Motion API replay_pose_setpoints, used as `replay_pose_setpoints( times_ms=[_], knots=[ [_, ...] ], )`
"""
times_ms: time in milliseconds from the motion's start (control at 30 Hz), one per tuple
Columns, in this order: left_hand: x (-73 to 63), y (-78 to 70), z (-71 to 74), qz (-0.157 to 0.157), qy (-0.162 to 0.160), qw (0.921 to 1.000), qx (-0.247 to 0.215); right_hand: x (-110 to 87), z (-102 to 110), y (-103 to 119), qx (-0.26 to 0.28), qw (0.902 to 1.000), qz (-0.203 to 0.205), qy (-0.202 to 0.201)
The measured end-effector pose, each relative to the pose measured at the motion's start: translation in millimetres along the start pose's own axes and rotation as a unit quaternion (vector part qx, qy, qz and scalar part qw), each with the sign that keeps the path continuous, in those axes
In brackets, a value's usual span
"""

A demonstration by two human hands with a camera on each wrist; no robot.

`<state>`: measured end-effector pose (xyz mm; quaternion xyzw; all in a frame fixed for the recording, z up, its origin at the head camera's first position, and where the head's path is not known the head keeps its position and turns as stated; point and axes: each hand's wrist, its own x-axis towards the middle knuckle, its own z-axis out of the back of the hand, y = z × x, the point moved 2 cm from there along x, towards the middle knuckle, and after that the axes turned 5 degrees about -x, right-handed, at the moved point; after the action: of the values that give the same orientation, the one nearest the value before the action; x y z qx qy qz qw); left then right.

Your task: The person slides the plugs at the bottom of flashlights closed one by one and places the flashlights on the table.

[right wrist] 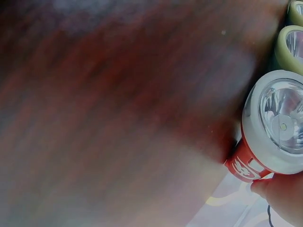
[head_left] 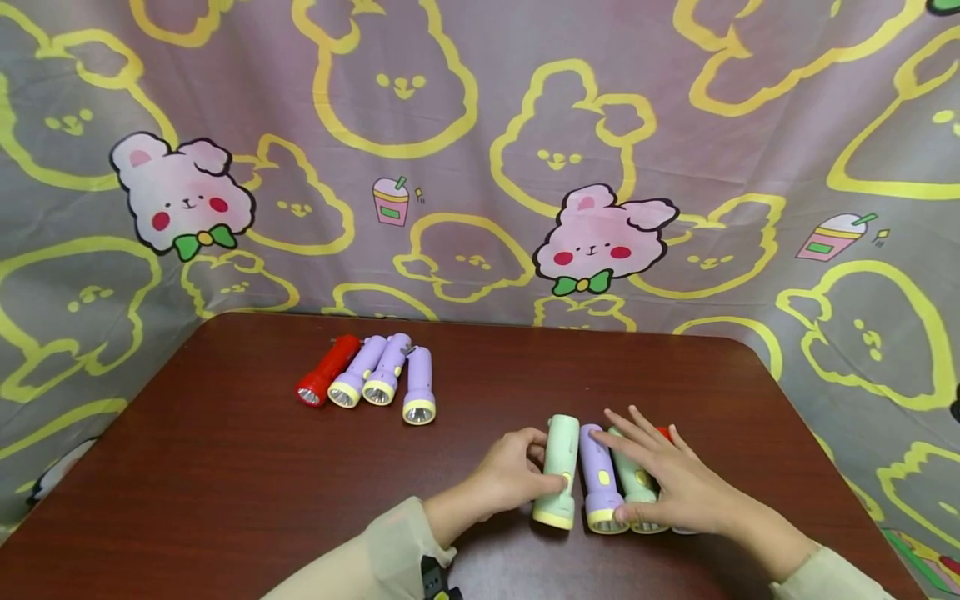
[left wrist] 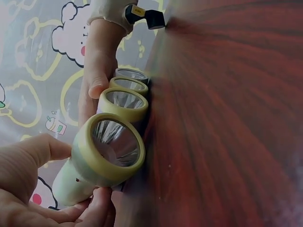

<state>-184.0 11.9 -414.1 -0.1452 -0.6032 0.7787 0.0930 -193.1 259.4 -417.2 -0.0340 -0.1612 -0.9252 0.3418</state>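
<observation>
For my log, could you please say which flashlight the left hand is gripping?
The green flashlight at the near row's left end: the left hand grips it, while the other green flashlight lies right of the near purple flashlight.

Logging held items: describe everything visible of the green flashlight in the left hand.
The pale green flashlight looks plastic and unlit, with a yellow switch, yellow rim and shiny reflector. The left hand grips it, thumb by the switch, lens end lowermost in the head view. It is left of a purple flashlight; table contact is unclear.
</observation>
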Motion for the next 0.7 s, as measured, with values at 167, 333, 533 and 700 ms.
replay_pose_setpoints(
  times_ms=[167,333,533,700],
  knots=[
    [1.7,1.1,-2.8,0.009,0.001,0.9999,-0.009,-0.2,0.0,-0.5,0.002,1.0000,-0.003,0.002],
    [4.1,3.1,-4.6,0.030,0.003,0.9993,-0.021,-0.4,-0.3,-0.7,0.005,0.9999,-0.008,0.006],
    [5.5,3.3,-7.2,0.028,0.010,0.9995,0.013,-0.8,-0.3,-0.3,0.006,0.9999,-0.008,0.005],
    [6.1,0.2,-3.9,0.018,0.016,0.9966,0.079,-0.8,-0.6,-0.4,0.009,0.9999,-0.008,0.003]
  ],
)
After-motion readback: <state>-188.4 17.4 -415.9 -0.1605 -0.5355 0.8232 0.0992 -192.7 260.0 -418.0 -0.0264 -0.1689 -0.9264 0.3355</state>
